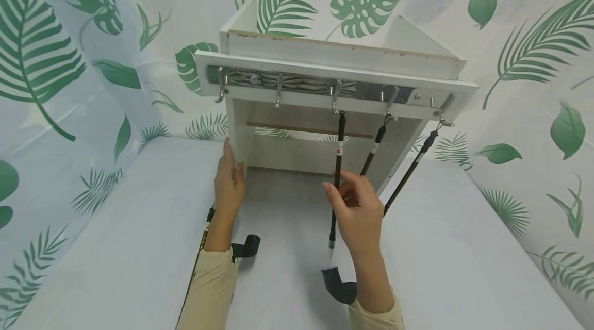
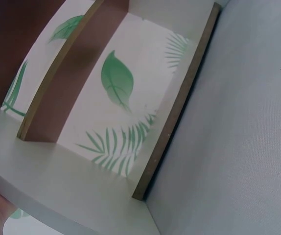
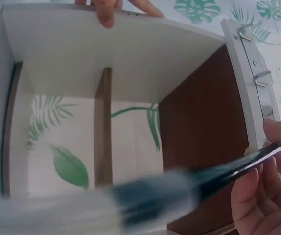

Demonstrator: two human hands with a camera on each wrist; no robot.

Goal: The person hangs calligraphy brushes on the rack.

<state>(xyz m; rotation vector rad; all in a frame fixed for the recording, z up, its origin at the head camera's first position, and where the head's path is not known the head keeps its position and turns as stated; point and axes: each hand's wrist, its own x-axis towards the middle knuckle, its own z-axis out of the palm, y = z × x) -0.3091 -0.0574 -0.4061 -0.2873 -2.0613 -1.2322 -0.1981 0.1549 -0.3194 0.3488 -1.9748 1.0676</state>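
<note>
A white cabinet (image 1: 343, 59) carries a front rail with several metal hooks. From its hooks hang three dark-handled brushes; my right hand (image 1: 359, 211) pinches the handle of the nearest one (image 1: 340, 160) between thumb and fingers. That brush's pale tip points down, and its lower end is blurred across the right wrist view. To the right hang a second brush (image 1: 376, 144) and a third brush (image 1: 415, 165). My left hand (image 1: 229, 188) holds the front edge of the cabinet's left side panel (image 2: 81, 181), thumb on the inner face and straight fingers outside.
Another brush (image 1: 203, 240) lies on the pale table surface (image 1: 139, 247), partly behind the left forearm. Brown crossbars (image 2: 57, 78) span the inside of the cabinet. A leaf-patterned white backdrop (image 1: 431, 5) surrounds the table. Black curved devices sit at both wrists.
</note>
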